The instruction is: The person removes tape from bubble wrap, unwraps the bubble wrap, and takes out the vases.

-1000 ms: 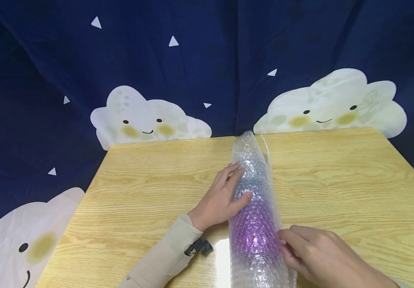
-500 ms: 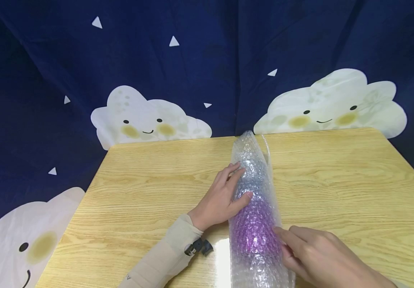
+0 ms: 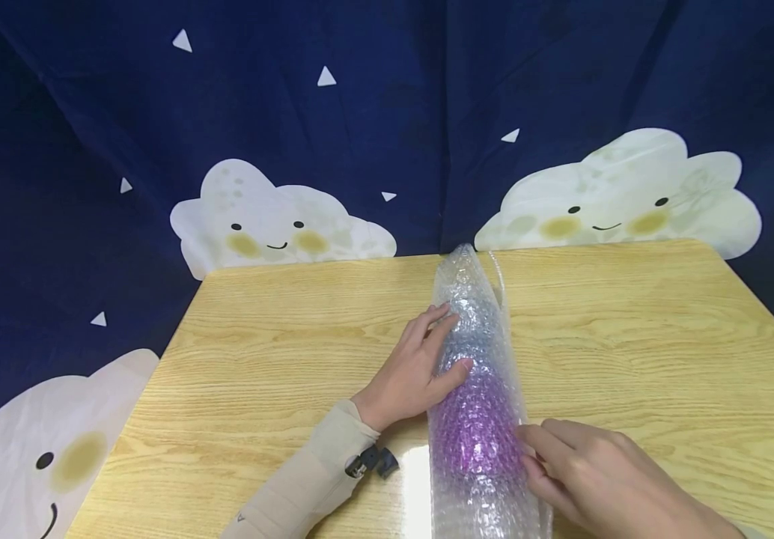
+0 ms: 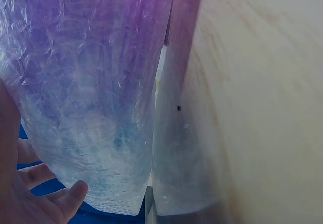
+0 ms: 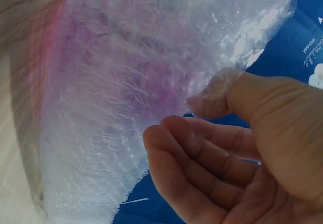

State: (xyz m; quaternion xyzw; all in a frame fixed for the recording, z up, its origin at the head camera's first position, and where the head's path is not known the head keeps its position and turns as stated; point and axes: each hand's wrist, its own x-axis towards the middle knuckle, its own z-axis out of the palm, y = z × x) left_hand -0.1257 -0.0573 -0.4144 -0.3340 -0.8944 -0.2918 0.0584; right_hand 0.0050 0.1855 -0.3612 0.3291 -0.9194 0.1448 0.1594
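A long bundle in clear bubble wrap (image 3: 477, 419) lies lengthwise on the wooden table, purple in its middle and pale blue toward the far end. What is inside shows only as blurred colour. My left hand (image 3: 410, 374) rests on its left side, fingers and thumb spread over the wrap; the left wrist view has its fingertips (image 4: 75, 196) beside the pale end. At the right side, my right hand (image 3: 585, 468) pinches the edge of the bubble wrap between thumb and forefinger. In the right wrist view the thumb (image 5: 217, 95) is partly covered by the film, other fingers curled below.
The wooden table (image 3: 279, 337) runs back to a dark blue curtain (image 3: 373, 135) printed with white clouds. A loose strip of wrap (image 3: 498, 277) stands up along the bundle's far right edge. A small dark clip-like device (image 3: 370, 463) sits at the left sleeve.
The fingertips of my right hand shift slightly along the right edge of the wrap, inward and back again. My left hand and the bundle stay in place.
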